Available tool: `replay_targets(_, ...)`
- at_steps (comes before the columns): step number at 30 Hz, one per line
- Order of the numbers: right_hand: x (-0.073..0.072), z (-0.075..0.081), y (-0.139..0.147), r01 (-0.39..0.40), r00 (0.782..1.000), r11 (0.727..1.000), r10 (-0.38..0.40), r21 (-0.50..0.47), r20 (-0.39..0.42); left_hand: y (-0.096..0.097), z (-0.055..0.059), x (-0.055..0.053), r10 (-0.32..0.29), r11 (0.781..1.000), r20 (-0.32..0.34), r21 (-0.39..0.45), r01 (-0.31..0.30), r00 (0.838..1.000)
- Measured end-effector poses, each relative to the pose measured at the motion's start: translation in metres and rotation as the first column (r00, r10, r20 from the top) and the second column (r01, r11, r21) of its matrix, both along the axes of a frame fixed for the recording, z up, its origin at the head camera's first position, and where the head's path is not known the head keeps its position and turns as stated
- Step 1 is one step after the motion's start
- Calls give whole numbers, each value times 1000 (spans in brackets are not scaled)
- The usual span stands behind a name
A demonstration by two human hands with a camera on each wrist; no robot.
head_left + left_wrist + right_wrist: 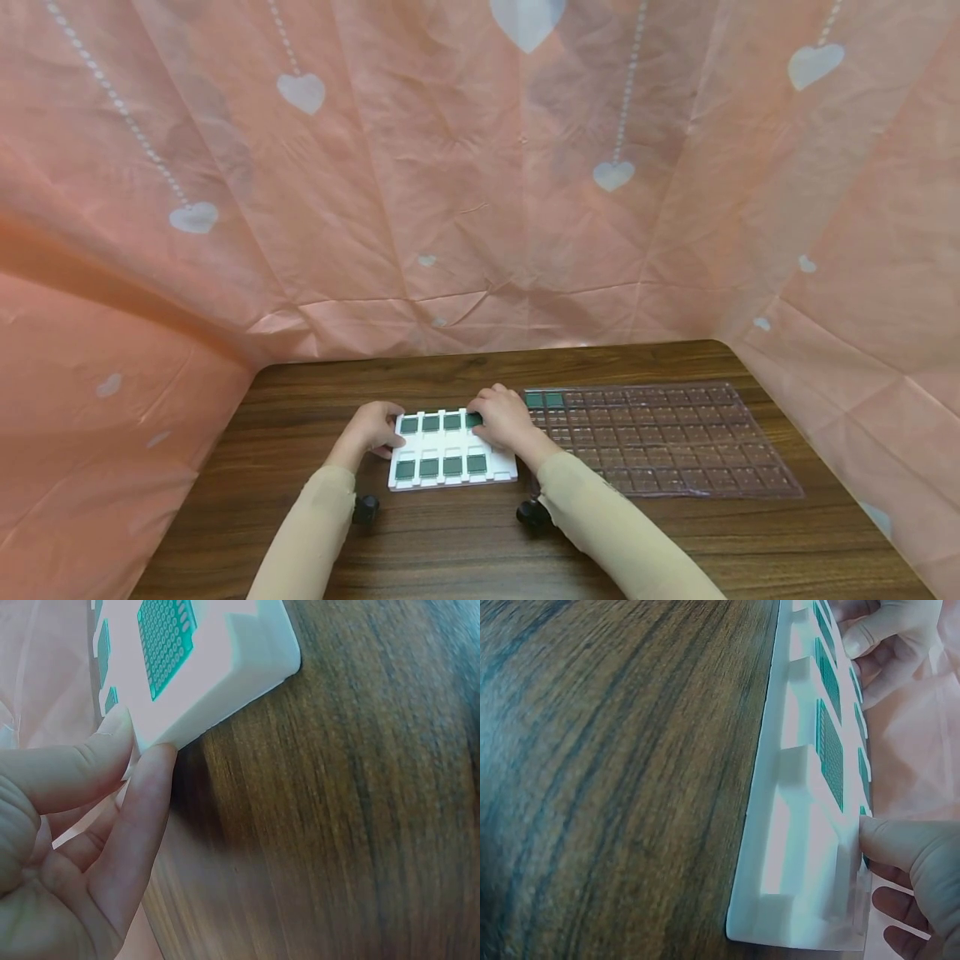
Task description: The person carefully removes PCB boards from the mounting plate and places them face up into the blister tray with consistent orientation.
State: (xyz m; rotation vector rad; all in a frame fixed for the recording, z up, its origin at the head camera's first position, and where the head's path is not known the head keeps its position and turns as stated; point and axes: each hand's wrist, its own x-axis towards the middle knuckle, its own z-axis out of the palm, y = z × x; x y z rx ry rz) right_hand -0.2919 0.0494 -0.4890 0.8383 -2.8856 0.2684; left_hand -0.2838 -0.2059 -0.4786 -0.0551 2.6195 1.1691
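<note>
White plastic, it seems, makes up the small tray [438, 442] lying on the brown wooden surface [450, 550], near six o'clock in the head view. Green boards sit in it in two rows, four far and four near.

The left grip [375, 429] is at the tray's nine o'clock end, with thumb and finger pinching its edge. The right grip [504, 417] is at the tray's two o'clock corner. It seems to pinch the last green board of the far row [474, 421] between thumb and fingers. That board is at its slot, but I cannot tell if it is lifted at all.

At three o'clock from the white tray, a big clear tray [652, 438] with lots of little pockets lies flat. Two more boards [534, 400] sit in its ten o'clock corner.

Each green board is likely light, thin and stiff, and might crack if bent hard. Its flat face could be slippery, so it is best held by its twelve and six o'clock edges, away from the tiny rings that show on the nearest board [166, 645]. The white tray looks light too and might slide, so its nine o'clock edge is a good place to hold. The clear one looks thin and bendy.
</note>
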Motion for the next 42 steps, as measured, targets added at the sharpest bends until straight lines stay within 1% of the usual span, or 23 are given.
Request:
replay_targets(11,-1,0,-1,-7,1000,1000,7,2,3,0,1,0,3,1000,4,3,-3,1000)
replay_targets(25,-2,-1,-1,-22,999,1000,22,10,-30,2,5,3,-10,1000,-7,3,10,1000)
replay_targets(33,-4,-1,-2,-18,1000,1000,18,13,-17,2,4,2,-1,1000,5,4,1,1000)
replay_targets(42,-5,-1,-2,-16,1000,1000,16,15,1,2,3,2,-5,1000,6,9,5,1000)
